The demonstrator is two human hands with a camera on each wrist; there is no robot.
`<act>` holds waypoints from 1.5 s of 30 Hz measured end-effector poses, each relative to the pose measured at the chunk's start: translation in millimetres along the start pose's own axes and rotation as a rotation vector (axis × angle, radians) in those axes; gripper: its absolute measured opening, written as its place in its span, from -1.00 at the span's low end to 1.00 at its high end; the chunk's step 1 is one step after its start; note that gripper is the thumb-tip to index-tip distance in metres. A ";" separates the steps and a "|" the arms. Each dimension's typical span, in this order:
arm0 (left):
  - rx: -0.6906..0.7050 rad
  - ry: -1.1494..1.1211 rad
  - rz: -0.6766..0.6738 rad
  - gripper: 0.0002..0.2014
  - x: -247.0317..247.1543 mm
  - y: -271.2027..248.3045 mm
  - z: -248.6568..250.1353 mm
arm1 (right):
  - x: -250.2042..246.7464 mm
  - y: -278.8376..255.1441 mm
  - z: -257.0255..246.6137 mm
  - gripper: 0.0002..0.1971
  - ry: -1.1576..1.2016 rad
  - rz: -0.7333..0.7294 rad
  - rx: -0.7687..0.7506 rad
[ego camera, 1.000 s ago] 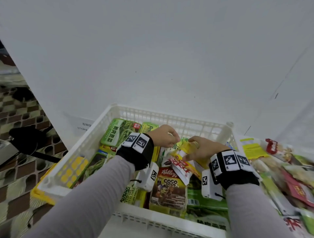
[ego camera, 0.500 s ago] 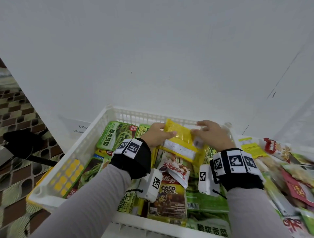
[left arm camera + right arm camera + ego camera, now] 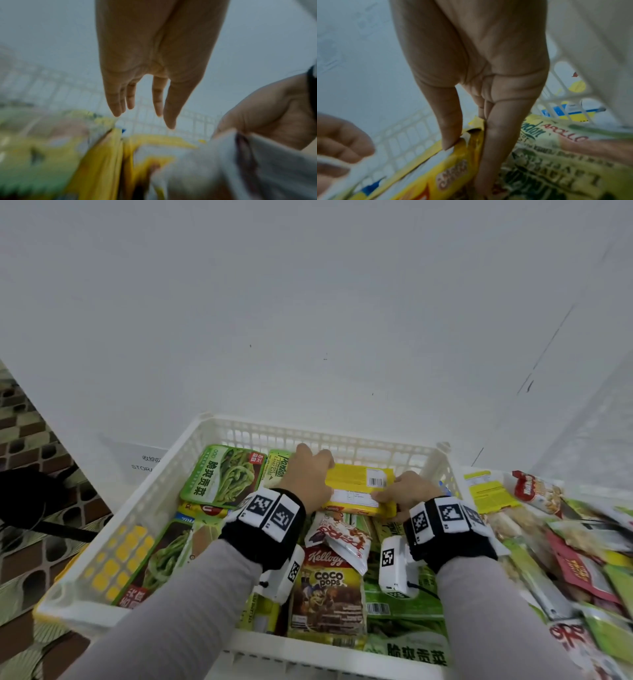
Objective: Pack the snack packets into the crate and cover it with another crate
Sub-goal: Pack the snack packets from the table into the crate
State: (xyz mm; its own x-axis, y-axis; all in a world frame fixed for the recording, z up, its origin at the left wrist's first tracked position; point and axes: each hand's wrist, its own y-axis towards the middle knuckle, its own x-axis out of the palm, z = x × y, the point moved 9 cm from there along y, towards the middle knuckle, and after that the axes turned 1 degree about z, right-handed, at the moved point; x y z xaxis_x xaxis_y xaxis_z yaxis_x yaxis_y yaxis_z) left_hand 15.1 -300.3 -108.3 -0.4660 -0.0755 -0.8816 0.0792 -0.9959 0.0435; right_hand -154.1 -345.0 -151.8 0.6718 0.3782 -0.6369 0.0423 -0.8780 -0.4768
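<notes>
Yellow packet lowered from raised tilt to flat inside crate, near far wall, atop other packets. Right hand pinches its end; left hand spread, fingers straight.

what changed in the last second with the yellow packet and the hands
Both hands carried the yellow packet from mid-crate to the far wall and laid it flat. The left hand now has straight fingers; the right hand still pinches its end. The crate and other packets stayed.
</notes>
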 end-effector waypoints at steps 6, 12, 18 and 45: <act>0.008 0.122 -0.337 -0.72 18.1 -17.7 4.0 | 7.5 -3.1 -4.6 -0.65 -0.126 0.072 -0.058; -0.090 0.165 -0.519 -0.57 33.8 -30.0 -1.7 | 9.7 0.0 -7.1 -0.61 -0.185 0.118 -0.078; -0.168 -0.249 -0.513 -0.72 24.2 -25.4 -2.3 | -6.2 -5.4 -15.9 -0.57 -0.314 0.090 -0.123; 0.203 0.127 -0.373 -0.35 42.4 -8.7 21.5 | -48.9 -17.0 -10.5 -0.86 -0.219 0.378 -0.094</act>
State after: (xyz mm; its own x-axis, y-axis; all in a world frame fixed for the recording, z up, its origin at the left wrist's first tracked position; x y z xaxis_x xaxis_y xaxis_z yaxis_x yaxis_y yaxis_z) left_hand -24.2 -295.9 -136.0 -0.3173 0.2846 -0.9046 -0.2542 -0.9445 -0.2079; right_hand -179.9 -351.6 -106.2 0.4810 0.0697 -0.8740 -0.1025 -0.9855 -0.1350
